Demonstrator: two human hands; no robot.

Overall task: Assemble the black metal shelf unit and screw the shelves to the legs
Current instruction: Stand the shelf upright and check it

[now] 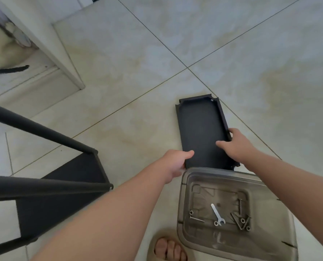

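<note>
On the left stands the half-built shelf unit (62, 194). Its black legs (34, 129) reach out to the left edge of the view, and one shelf is already fixed between them. It sits on the tiled floor (119, 63).

A bit to the right is the left hand (174, 162). It holds the near left corner of the loose shelf (198, 129). The thumb lies on top of the rim. The other fingers curl down by the edge, and I cannot see their tips well.

The loose shelf lies flat on the floor with its open side up. Its long side runs from near to far, so the short ends are the near end and the far end. Its near end is hidden behind the clear tub (181, 204).

Next comes the right hand (236, 146). It grips the right long rim, towards the near end, with the thumb inside the tray and the fingers over the outside. So both hands hold the near half of the shelf, one on each side, and the far half sticks out away from them.

I think the next move is to lift this shelf and bring it left to the legs. The left hand is the closer one to the unit. The far end may dip down, since no hand holds it.

In the tub lie a small wrench (217, 213) and some screws (241, 221).
</note>
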